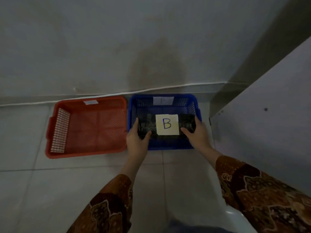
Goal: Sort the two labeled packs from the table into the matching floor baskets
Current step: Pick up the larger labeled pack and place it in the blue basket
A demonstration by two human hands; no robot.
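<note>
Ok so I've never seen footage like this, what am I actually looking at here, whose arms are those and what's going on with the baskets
This is one picture from a camera worn on a person's head, looking down at their own arms. No machine is involved. The left hand and right hand grip the two ends of a dark pack with a paper label marked B, holding it in or just over the blue basket on the tiled floor. That basket has a paper tag on its far wall. Touching it on the left sits a red basket, with nothing in it.
</note>
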